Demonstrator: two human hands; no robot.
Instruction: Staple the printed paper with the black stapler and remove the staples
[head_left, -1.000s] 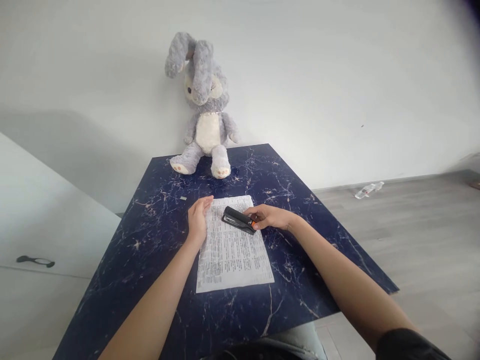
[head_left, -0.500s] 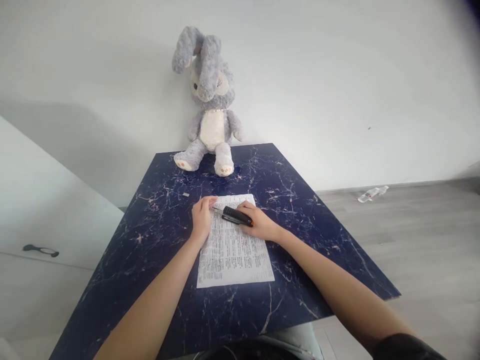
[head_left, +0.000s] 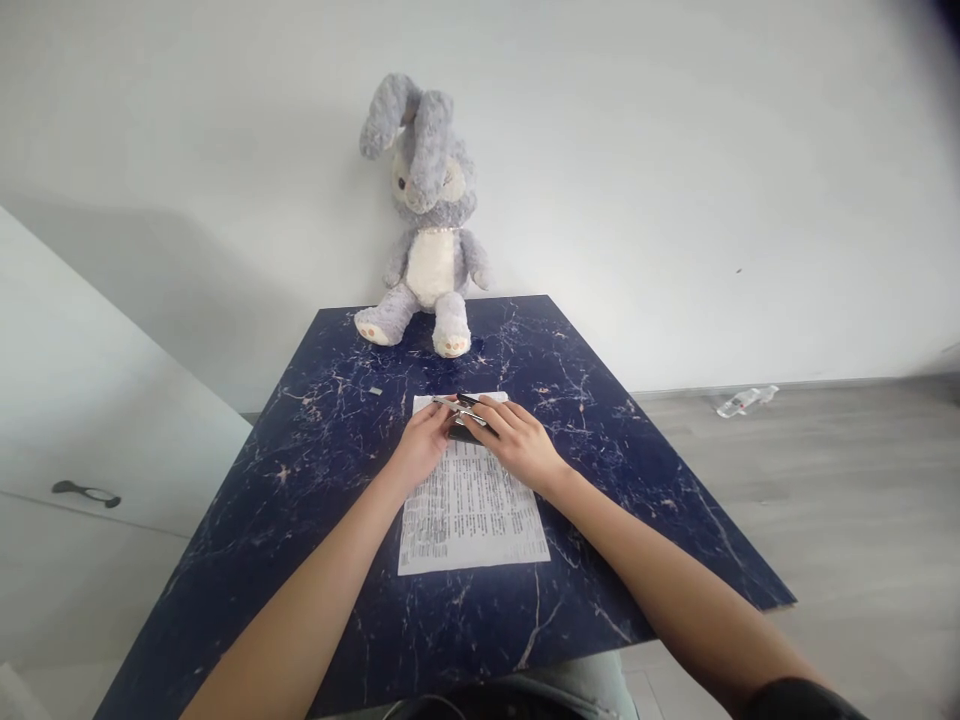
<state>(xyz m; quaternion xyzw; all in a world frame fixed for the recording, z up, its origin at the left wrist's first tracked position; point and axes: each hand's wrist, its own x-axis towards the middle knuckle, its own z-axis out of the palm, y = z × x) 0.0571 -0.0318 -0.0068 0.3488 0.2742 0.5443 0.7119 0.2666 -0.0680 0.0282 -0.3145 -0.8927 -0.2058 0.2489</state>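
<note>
Well, from where I sit, I see both hands close together over the paper sheet (head_left: 472, 515). The right hand (head_left: 517, 440) is bent mostly closed around the right end of the black stapler (head_left: 466, 433). The left hand (head_left: 424, 442) is half curled, and its fingertips touch the stapler's left end; I can't tell if they pinch it. The stapler is spread open, with silver metal showing, over the far part of the sheet. I can't tell if it rests there, since the fingers hide some of it. The sheet lies near the middle of the blue table (head_left: 259, 485), well in from the edges. A plush rabbit (head_left: 431, 265) sits at the far edge, nearer the far left corner. A small pale scrap (head_left: 376, 391) lies left of the sheet's far left corner. Past the table's right edge, a clear plastic bottle (head_left: 744, 401) is on the floor.
</note>
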